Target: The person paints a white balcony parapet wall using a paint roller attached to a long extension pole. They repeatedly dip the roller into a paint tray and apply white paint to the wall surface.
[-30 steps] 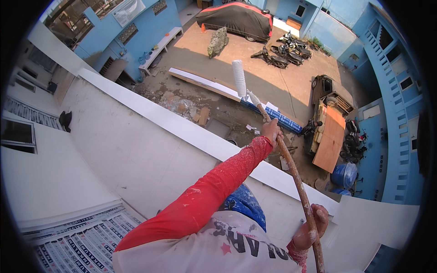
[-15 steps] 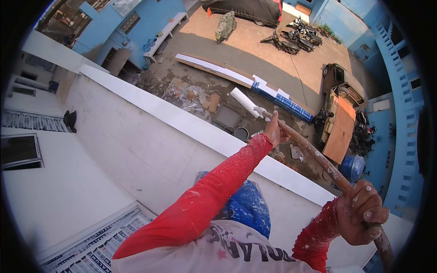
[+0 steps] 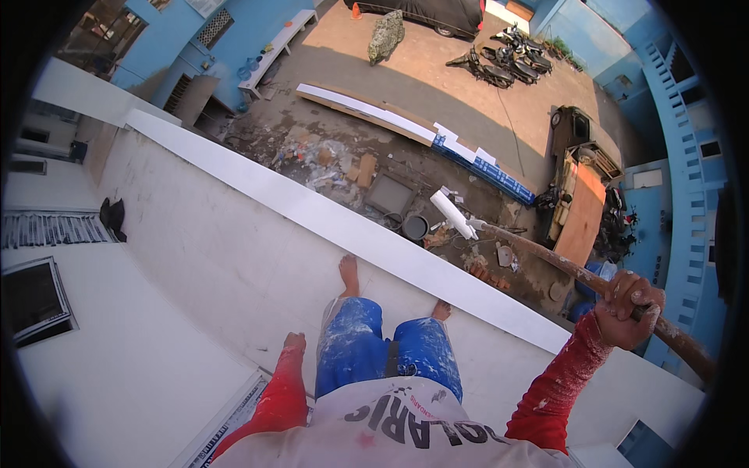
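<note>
My right hand [image 3: 630, 310] is wrapped round a long wooden pole [image 3: 546, 256] spattered with white. On the pole's far end a white paint roller [image 3: 452, 214] stands out past the ledge's edge, above the yard far below. My left hand [image 3: 295, 342] is off the pole, low beside my left thigh; it is seen end-on and its fingers cannot be made out. Both sleeves are red with white specks.
My bare feet [image 3: 349, 273] stand on a pale ledge behind its raised white rim [image 3: 335, 226], with a drop beyond. Down in the yard are a loaded truck [image 3: 581, 156], motorcycles [image 3: 511, 62], long wrapped panels [image 3: 374, 121], a bucket [image 3: 415, 227] and rubbish.
My left hand has let go of the pole and dropped back to my left side. The roller has moved right and nearer; my right hand has shifted slightly up with the pole.
</note>
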### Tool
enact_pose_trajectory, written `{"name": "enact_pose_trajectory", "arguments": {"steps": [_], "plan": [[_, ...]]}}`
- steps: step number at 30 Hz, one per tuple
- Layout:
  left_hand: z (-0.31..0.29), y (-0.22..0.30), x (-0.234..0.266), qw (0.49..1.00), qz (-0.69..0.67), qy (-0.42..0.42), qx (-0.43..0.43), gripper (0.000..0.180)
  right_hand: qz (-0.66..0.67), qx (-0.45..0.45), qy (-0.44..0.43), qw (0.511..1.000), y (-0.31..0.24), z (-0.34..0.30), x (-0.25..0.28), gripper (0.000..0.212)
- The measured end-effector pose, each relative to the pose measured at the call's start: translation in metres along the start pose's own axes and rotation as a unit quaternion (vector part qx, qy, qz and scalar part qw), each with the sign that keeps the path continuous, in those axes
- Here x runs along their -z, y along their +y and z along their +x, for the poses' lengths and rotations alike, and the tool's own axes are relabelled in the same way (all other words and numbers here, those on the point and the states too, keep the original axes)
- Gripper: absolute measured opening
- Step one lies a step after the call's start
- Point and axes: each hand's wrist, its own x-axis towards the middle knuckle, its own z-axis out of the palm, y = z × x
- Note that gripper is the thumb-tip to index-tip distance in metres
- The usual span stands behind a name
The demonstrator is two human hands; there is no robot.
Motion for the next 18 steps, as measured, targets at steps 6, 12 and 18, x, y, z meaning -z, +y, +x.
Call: {"name": "enact_pose_trajectory", "arguments": {"steps": [6, 12, 18], "plan": [[0.038, -0.094, 0.11, 0.987, -0.03, 0.11, -0.113, 0.032, -0.012, -0.035, -0.002, 0.999, 0.062, 0.007, -0.036, 0.026], [0.014, -0.097, 0.097, 0.992, 0.085, -0.03, -0.086, 0.031, -0.055, -0.043, 0.038, 0.997, 0.166, -0.034, -0.056, 0.025], [0.025, -0.022, 0.111, 0.998, 0.034, 0.009, -0.053, 0.037, -0.05, -0.077, 0.046, 0.995, 0.262, -0.076, -0.085, 0.027]]}}
